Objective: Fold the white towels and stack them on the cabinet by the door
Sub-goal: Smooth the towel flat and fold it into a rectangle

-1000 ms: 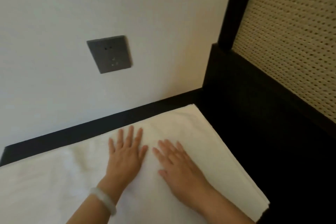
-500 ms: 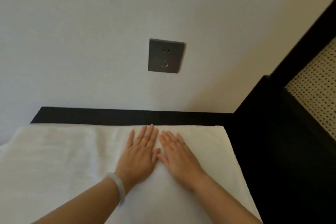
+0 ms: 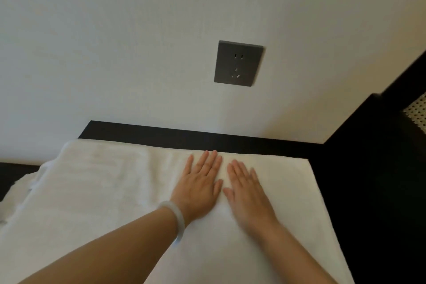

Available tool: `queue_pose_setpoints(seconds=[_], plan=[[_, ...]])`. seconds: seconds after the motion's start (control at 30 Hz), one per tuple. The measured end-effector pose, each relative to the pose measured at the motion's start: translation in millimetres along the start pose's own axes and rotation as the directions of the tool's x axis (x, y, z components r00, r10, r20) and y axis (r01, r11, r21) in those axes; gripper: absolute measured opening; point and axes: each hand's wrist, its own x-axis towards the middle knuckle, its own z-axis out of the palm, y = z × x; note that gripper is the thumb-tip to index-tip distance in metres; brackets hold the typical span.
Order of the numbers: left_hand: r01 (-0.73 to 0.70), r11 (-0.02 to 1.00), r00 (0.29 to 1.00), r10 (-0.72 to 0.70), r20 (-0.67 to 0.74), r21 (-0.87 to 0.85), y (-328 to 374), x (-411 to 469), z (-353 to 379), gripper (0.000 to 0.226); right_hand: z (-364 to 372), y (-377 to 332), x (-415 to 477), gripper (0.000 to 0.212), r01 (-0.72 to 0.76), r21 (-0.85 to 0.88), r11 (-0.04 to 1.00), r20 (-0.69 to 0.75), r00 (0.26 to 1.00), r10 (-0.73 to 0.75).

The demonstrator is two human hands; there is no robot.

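A white towel (image 3: 103,196) lies spread flat over the dark cabinet top (image 3: 207,139), reaching from the left edge of the view to a straight right edge. My left hand (image 3: 199,185), with a pale bangle on the wrist, rests palm down on the towel near its far edge. My right hand (image 3: 247,193) lies flat beside it, thumbs almost touching. Both hands have their fingers spread and hold nothing. A crumpled part of towel hangs off at the far left.
A white wall rises right behind the cabinet, with a grey power socket (image 3: 238,63) above the hands. On the right stands dark furniture (image 3: 373,180) with a woven cane panel (image 3: 418,112).
The view has swung left, so the cane panel slid almost out of sight and more of the towel's left side shows. My hands drew closer together and slid toward the towel's far edge.
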Motion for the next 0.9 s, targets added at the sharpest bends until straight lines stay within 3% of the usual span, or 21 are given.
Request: queue_pose_setpoints(seconds=[0.07, 0.17, 0.23, 0.3, 0.37, 0.4, 0.5, 0.57, 0.63, 0.73, 0.77, 0.83, 0.9], plan=[[0.0, 1.0, 1.0, 0.0, 0.026, -0.01, 0, -1, -1, 0.071, 3, -2, -7, 0.063, -0.005, 0.038, 0.999, 0.052, 0.999, 0.003], [-0.002, 1.0, 0.998, 0.004, 0.062, -0.023, 1, 0, -6, 0.067, -13, 57, -5, 0.079, -0.201, -0.029, 0.979, 0.03, 0.979, 0.201], [-0.008, 1.0, 0.998, 0.009, 0.065, -0.019, 2, 0, -7, 0.069, -29, 99, -5, 0.076, -0.316, -0.039, 0.948, 0.042, 0.947, 0.317], [-0.019, 0.999, 0.998, 0.02, 0.066, -0.027, 0, 1, -5, 0.07, -41, 117, -7, 0.066, -0.326, -0.067, 0.943, 0.086, 0.94, 0.331], [-0.02, 0.999, 0.998, 0.022, 0.054, -0.029, -1, 2, -3, 0.069, -40, 103, -11, 0.07, -0.294, -0.178, 0.939, -0.011, 0.955, 0.297], [-0.018, 0.999, 0.998, 0.02, 0.052, -0.026, -1, 2, -3, 0.07, -37, 85, -15, 0.072, -0.28, -0.145, 0.949, -0.017, 0.96, 0.28], [-0.012, 1.0, 0.997, 0.013, 0.08, -0.014, -2, 2, -3, 0.076, -16, 38, -45, 0.071, -0.044, -0.012, 0.999, 0.061, 0.997, 0.044], [0.004, 1.0, 0.994, -0.003, 0.106, -0.012, 1, 0, -8, 0.075, -15, 47, -63, 0.081, -0.121, 0.031, 0.992, 0.107, 0.987, 0.117], [0.004, 0.998, 0.994, 0.003, 0.108, -0.06, 12, -8, -14, 0.068, -16, 84, -70, 0.092, -0.305, -0.039, 0.952, 0.022, 0.952, 0.306], [-0.129, 0.991, 0.992, 0.128, -0.012, -0.044, 49, -41, -13, 0.064, -35, 123, -77, 0.073, -0.531, -0.069, 0.845, 0.097, 0.839, 0.535], [-0.161, 0.986, 0.987, 0.161, -0.013, -0.049, 61, -54, -6, 0.062, -42, 123, -78, 0.069, -0.555, -0.096, 0.827, 0.086, 0.823, 0.562], [-0.163, 0.984, 0.986, 0.166, 0.031, -0.073, 76, -72, 5, 0.061, -44, 100, -79, 0.068, -0.526, -0.146, 0.838, -0.07, 0.85, 0.522], [-0.144, 0.988, 0.989, 0.145, 0.01, -0.058, 78, -75, 13, 0.061, -37, 58, -84, 0.069, -0.428, -0.055, 0.902, -0.122, 0.9, 0.419]])
